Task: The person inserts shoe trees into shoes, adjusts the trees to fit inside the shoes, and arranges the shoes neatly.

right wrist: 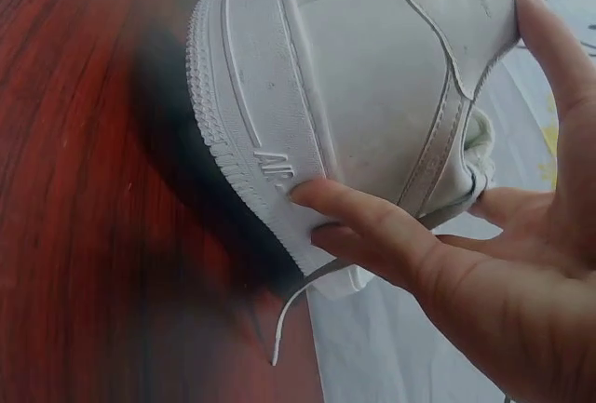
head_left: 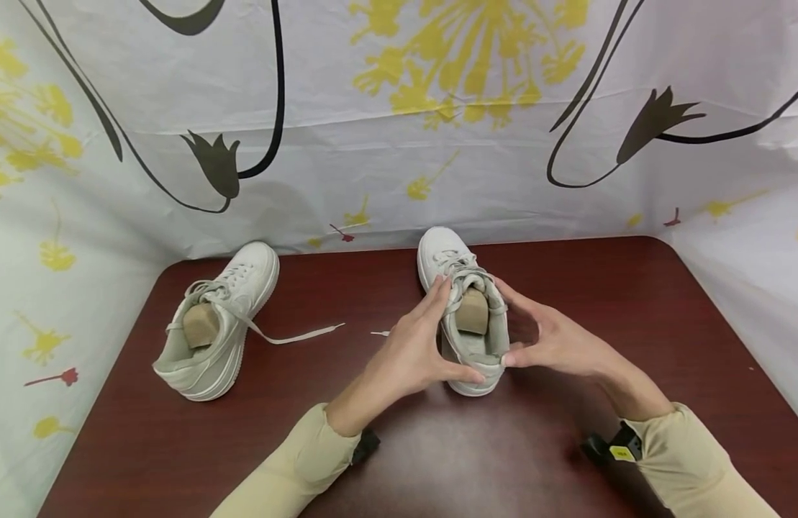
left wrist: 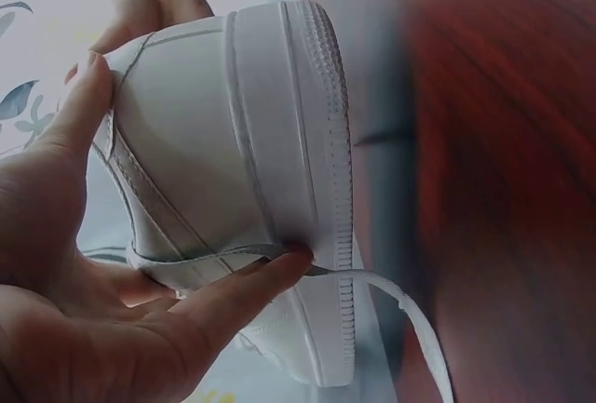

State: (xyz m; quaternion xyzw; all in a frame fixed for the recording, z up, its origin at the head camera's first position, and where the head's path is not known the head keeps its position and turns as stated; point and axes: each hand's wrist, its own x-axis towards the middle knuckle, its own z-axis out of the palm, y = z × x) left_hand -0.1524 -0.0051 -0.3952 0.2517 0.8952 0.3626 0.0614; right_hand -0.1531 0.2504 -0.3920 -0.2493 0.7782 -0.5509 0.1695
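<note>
Both hands hold a white sneaker (head_left: 479,352), toe pointing away, at the middle of the table's far side. The left hand (head_left: 405,356) grips its left side, thumb at the heel collar and fingers forward near the laces. On the opposite side, the right hand (head_left: 557,342) has its thumb at the heel and its fingertips near the lace area. A tan insert (head_left: 472,312) sits inside the shoe. In the left wrist view, a loose lace (left wrist: 414,319) trails from beneath the fingers. The right wrist view shows fingertips against the midsole (right wrist: 265,142) by raised "AIR" lettering.
A second white sneaker (head_left: 227,356) stands at the left, also with a tan insert (head_left: 201,325); its loose lace (head_left: 301,336) stretches right across the dark red table (head_left: 437,460). A patterned white cloth (head_left: 347,165) hangs behind the table's far edge.
</note>
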